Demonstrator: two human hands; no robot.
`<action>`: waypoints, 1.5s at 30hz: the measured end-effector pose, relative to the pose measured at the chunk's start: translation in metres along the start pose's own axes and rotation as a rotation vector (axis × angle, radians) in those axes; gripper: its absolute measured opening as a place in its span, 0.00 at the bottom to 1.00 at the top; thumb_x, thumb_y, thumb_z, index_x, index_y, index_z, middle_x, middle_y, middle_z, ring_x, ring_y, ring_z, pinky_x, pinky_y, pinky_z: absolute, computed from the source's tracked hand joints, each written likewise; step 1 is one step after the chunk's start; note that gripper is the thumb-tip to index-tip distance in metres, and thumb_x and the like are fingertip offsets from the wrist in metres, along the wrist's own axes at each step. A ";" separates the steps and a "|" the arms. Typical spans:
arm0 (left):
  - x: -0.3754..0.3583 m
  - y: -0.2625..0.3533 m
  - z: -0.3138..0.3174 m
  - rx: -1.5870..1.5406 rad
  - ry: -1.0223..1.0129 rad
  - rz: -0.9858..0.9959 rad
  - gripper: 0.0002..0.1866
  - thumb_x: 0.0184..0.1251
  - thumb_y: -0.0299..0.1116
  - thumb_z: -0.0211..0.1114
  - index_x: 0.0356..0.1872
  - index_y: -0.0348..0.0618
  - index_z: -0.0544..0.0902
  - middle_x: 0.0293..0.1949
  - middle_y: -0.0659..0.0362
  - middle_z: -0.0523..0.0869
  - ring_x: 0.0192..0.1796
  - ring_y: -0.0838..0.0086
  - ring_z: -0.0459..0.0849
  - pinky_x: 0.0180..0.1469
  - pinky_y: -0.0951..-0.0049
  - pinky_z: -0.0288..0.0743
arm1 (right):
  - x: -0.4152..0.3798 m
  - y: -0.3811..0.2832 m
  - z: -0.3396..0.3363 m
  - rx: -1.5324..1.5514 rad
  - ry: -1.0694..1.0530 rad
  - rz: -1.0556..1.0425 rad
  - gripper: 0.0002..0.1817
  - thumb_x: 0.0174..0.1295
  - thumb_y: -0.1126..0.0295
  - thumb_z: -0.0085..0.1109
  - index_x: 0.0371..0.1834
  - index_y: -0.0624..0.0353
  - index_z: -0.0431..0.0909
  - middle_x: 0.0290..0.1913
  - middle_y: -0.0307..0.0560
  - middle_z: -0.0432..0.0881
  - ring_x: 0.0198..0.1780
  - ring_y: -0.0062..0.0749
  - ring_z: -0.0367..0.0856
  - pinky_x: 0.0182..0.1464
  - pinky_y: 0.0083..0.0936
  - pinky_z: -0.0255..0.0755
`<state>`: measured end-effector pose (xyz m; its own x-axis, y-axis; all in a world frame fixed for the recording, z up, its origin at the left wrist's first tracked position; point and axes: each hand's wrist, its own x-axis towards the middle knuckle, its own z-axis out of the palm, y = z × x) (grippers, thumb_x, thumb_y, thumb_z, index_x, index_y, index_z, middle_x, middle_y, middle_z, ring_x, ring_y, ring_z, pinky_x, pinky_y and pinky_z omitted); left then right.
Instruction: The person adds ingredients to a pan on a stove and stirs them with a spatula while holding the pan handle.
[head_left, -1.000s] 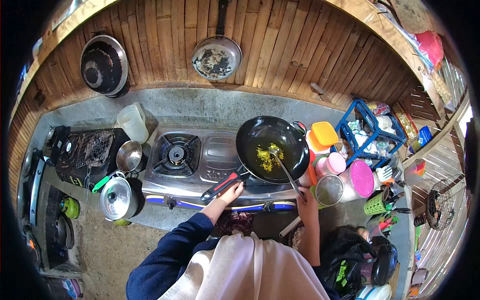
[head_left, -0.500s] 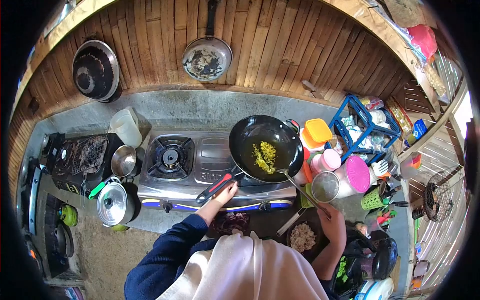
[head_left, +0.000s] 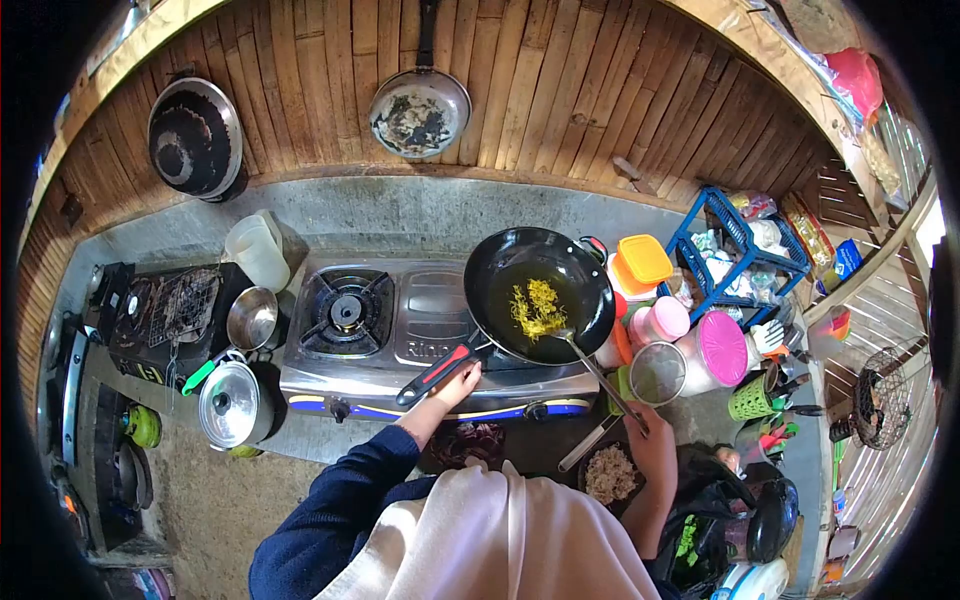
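Observation:
A black wok [head_left: 490, 270] sits on the right side of the stove [head_left: 430, 290], with oil and a clump of yellow-green shredded food [head_left: 538, 308] in it. My left hand [head_left: 458, 386] is closed at the wok's black and red handle [head_left: 435, 375]; its fingertips are partly hidden. In my right hand [head_left: 652, 438] is the long handle of a metal spatula [head_left: 603, 380], its head resting in the wok beside the shredded food. Near my right wrist stands a bowl of rice-like food [head_left: 610, 474].
Left of the stove are a lidded pot [head_left: 230, 405], a small saucepan [head_left: 252, 318] and a grill rack [head_left: 185, 305]. To the right stand a strainer [head_left: 658, 373], a pink-lidded container [head_left: 722, 348], an orange-lidded tub [head_left: 645, 259] and a blue rack [head_left: 745, 262].
My right hand has shifted slightly left and up with the spatula, whose head has moved at the edge of the food. The shredded clump is a little gathered. My left hand stays at the handle.

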<state>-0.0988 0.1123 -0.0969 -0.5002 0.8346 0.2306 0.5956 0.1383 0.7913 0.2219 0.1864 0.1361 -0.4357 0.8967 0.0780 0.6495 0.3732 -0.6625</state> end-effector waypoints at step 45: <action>0.001 -0.009 0.002 0.131 -0.006 -0.027 0.17 0.66 0.45 0.55 0.32 0.41 0.83 0.28 0.49 0.83 0.29 0.56 0.82 0.33 0.62 0.75 | -0.018 -0.003 -0.032 -0.014 -0.020 -0.061 0.13 0.61 0.74 0.55 0.49 0.64 0.78 0.36 0.55 0.83 0.37 0.33 0.83 0.43 0.25 0.73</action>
<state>-0.1035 0.1134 -0.1053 -0.5134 0.8329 0.2069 0.6592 0.2283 0.7165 0.2477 0.1767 0.1609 -0.4869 0.8674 0.1026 0.6302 0.4302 -0.6463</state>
